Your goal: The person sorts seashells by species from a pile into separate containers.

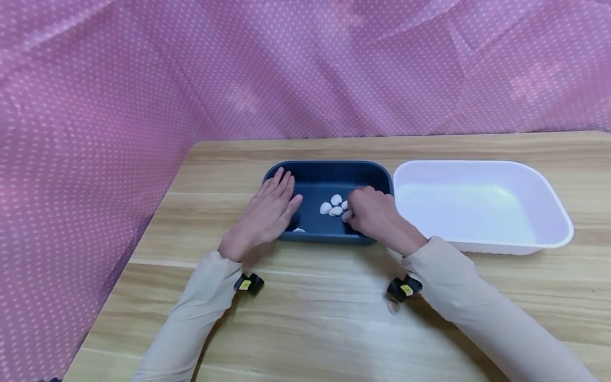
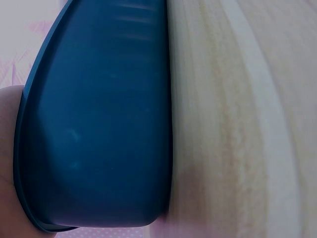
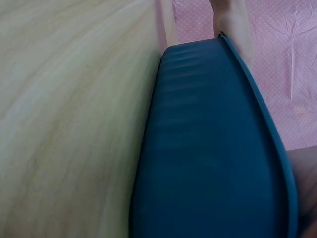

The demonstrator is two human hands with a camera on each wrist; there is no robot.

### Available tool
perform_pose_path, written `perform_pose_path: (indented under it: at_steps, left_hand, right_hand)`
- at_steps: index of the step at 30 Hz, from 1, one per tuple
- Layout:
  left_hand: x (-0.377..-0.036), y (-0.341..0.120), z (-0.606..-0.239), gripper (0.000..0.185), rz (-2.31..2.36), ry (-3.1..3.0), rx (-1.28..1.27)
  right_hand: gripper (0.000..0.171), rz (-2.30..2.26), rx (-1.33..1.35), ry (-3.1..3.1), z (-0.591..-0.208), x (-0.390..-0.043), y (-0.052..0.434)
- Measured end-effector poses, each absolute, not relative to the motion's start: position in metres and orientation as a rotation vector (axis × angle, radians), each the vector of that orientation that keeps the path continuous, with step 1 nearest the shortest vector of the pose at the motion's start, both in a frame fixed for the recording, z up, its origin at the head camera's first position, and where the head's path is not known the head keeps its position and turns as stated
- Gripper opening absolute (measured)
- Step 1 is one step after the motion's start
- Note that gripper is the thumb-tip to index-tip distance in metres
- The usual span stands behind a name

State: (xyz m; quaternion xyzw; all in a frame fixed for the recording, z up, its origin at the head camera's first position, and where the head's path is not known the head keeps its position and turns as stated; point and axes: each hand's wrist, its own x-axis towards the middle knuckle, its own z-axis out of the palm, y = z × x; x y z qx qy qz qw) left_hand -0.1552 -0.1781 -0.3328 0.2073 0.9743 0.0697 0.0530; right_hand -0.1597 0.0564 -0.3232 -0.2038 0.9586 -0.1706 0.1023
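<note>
- Risk: the dark blue tray (image 1: 329,175) could slide on the wooden table (image 1: 324,318) if the steadying hand lifts; a pebble could slip out of a loose pinch.
- The left hand (image 1: 267,212) lies flat, fingers straight, on the tray's left rim.
- The right hand (image 1: 374,215) curls over the white pebbles (image 1: 333,206) inside the tray, apparently pinching one; the knuckles hide the fingertips.
- The white tray (image 1: 482,204) sits just to the right.

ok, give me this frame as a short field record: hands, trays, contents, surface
left hand: flat, fingers straight, resting on the left rim of the dark blue tray
right hand: inside the dark blue tray, fingers curled at the white pebbles; whether one is pinched cannot be told
contents: small cluster of pebbles mid-tray, one apart by the near wall
white tray: right of the blue one, nothing seen in it
surface: wooden table, pink dotted cloth behind
</note>
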Motion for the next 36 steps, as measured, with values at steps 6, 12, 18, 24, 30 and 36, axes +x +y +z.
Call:
perform_pose_path:
  at_steps: [6, 12, 18, 24, 30, 36]
  left_hand:
    - [-0.155, -0.178, -0.333, 0.068, 0.219, 2.961, 0.636]
    - [-0.155, -0.177, -0.331, 0.067, 0.198, 2.958, 0.628]
    - [-0.156, -0.177, -0.330, 0.067, 0.201, 2.959, 0.647]
    - [-0.155, -0.181, -0.331, 0.068, 0.204, 2.955, 0.635]
    - [-0.155, -0.182, -0.331, 0.069, 0.224, 2.957, 0.661]
    - [-0.155, -0.179, -0.332, 0.069, 0.222, 2.948, 0.659]
  right_hand:
    - [0.025, -0.481, -0.580, 2.840, -0.325, -0.161, 0.054]
    - [0.014, -0.578, -0.630, 2.893, -0.310, -0.156, 0.067]
    - [0.021, -0.772, -0.727, 2.989, -0.283, -0.133, 0.106]
    - [0.012, -0.922, -0.884, 2.931, -0.277, -0.100, 0.132]
    - [0.016, -0.938, -0.970, 2.881, -0.289, -0.069, 0.148]
    - [0.022, -0.801, -0.897, 2.901, -0.313, -0.052, 0.165]
